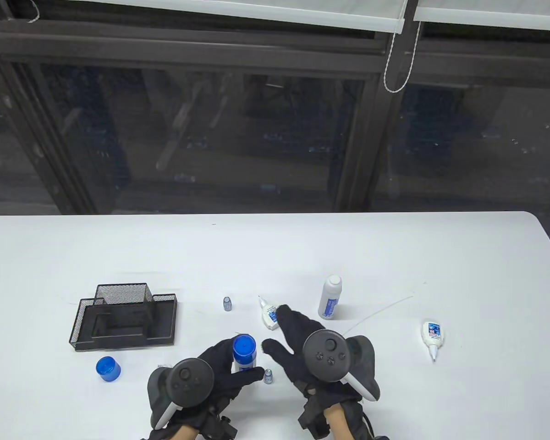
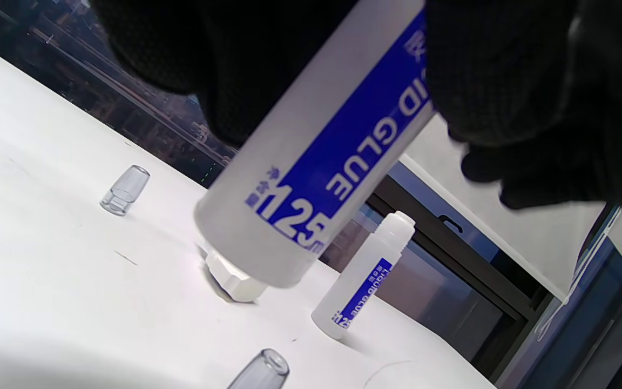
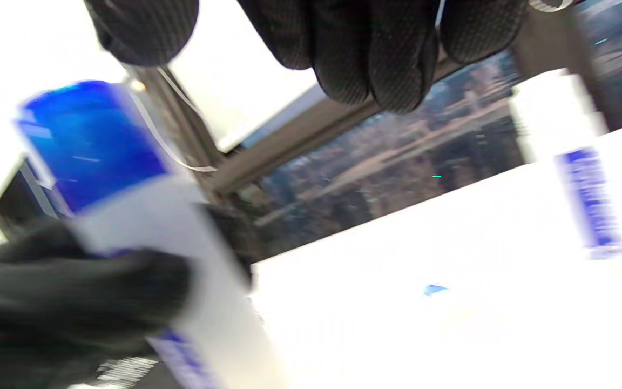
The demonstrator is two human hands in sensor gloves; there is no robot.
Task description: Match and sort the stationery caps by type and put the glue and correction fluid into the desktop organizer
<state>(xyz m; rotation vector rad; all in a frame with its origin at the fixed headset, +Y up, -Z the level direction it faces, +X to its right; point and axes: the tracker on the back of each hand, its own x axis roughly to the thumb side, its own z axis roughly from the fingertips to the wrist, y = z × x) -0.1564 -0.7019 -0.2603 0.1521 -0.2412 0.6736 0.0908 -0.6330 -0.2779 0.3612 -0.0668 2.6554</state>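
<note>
My left hand (image 1: 231, 369) grips a white liquid glue bottle (image 1: 244, 355) with a blue cap on it, held upright near the front edge. In the left wrist view the glue bottle (image 2: 311, 178) fills the frame between my fingers. My right hand (image 1: 286, 337) is open, its fingers stretched towards a small correction fluid bottle (image 1: 269, 316); whether they touch it I cannot tell. An uncapped glue bottle (image 1: 331, 297) stands behind it. A second correction fluid bottle (image 1: 433, 334) lies at the right. The black mesh organizer (image 1: 126, 316) stands at the left.
A loose blue cap (image 1: 108, 369) sits in front of the organizer. One small clear cap (image 1: 227, 303) stands right of the organizer, another clear cap (image 1: 268, 376) between my hands. A thin white thread (image 1: 380, 311) lies across the table on the right.
</note>
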